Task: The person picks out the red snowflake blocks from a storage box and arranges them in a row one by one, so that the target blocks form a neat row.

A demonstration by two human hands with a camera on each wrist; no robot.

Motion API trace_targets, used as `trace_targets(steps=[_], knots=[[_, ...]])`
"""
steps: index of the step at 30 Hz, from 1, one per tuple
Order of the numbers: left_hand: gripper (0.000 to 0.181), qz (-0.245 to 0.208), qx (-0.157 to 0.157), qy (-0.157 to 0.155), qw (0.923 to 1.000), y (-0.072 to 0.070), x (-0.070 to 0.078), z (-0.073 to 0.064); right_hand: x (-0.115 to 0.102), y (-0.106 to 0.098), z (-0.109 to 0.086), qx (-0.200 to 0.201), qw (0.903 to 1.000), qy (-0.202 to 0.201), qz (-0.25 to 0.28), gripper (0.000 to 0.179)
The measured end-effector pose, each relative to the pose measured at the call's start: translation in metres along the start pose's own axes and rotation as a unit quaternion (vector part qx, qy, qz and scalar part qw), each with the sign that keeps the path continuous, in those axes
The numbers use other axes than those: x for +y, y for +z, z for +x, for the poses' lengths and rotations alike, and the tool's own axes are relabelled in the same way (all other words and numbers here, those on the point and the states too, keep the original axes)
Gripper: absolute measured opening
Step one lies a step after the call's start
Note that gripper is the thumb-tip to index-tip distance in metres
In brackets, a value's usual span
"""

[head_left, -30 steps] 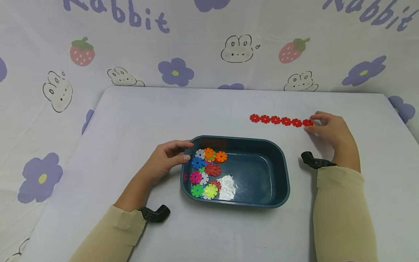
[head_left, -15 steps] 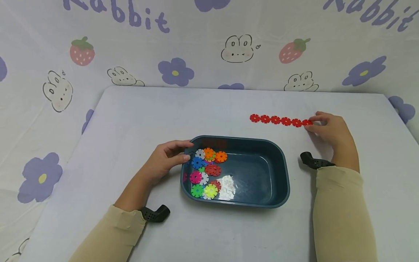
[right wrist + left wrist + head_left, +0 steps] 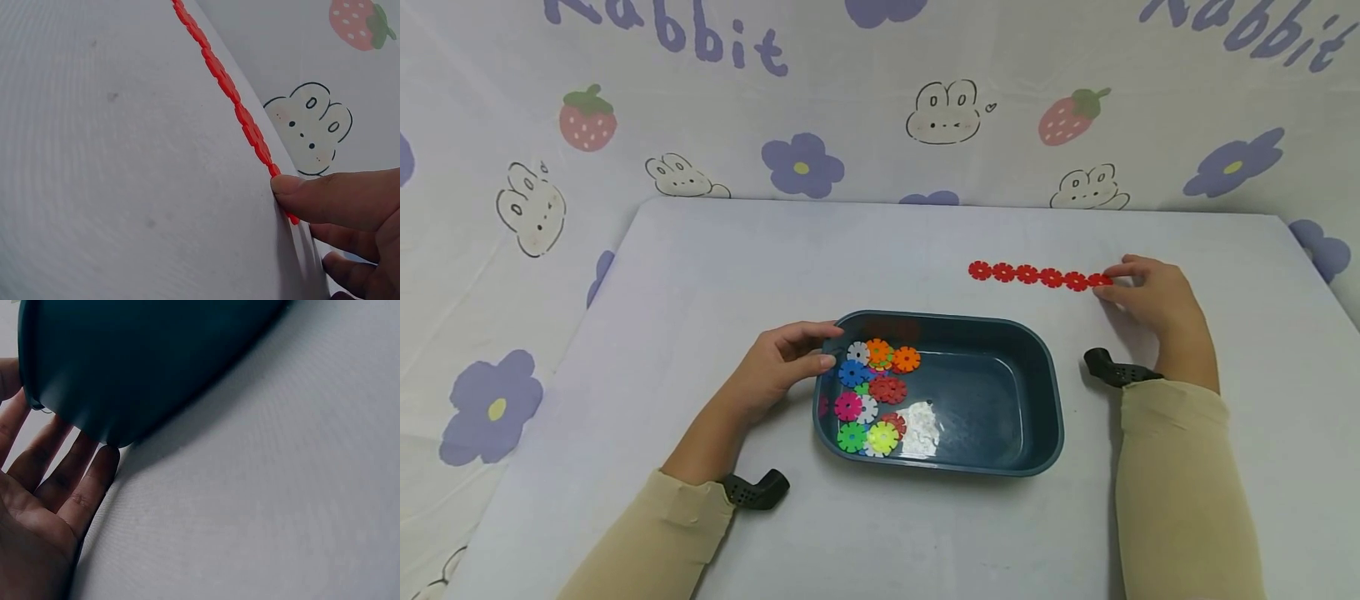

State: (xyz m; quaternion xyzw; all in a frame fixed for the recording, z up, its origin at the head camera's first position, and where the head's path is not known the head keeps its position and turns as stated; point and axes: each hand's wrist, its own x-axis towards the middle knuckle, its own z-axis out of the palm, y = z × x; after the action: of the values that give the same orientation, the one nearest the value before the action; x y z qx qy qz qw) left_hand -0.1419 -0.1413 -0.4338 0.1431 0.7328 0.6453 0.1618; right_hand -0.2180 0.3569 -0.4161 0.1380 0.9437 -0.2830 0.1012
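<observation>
In the head view a straight chain of several red snowflake discs (image 3: 1027, 274) lies near the back of the table. At its right end my right hand (image 3: 1165, 300) pinches the last disc between thumb and fingers, partly covering it. The right wrist view shows the thumb (image 3: 337, 195) pressed on the chain's near end, close to the tabletop. My left hand (image 3: 775, 367) holds the left end of a dark blue-green plastic tub (image 3: 1050, 392), thumb at the rim and fingers (image 3: 87, 494) against the outer wall. Loose snowflake discs (image 3: 887, 389) in mixed colours fill the tub's left side.
The white table (image 3: 737, 250) ends at the back against a cloth backdrop (image 3: 880, 100) printed with rabbits, strawberries and flowers. A black wrist camera (image 3: 758, 490) sits on the left forearm, another black wrist camera (image 3: 1116, 369) on the right.
The red chain has slid slightly left along the table, with my right hand moving left at its end. My left hand and the tub stay where they were.
</observation>
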Motion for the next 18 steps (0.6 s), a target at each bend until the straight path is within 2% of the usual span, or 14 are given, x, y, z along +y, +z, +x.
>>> trace_targets(steps=[9, 18], knots=[[0.038, -0.007, -0.002, 0.006, 1.0, 0.0001, 0.0004, 0.0002, -0.0081, 0.005, 0.0, -0.006, 0.9997, -0.024, -0.002, 0.05], [0.038, -0.006, -0.003, 0.002, 1.0, 0.0004, 0.0022, 0.0001, -0.0099, 0.005, 0.0004, -0.007, 0.9995, -0.027, -0.011, 0.051]])
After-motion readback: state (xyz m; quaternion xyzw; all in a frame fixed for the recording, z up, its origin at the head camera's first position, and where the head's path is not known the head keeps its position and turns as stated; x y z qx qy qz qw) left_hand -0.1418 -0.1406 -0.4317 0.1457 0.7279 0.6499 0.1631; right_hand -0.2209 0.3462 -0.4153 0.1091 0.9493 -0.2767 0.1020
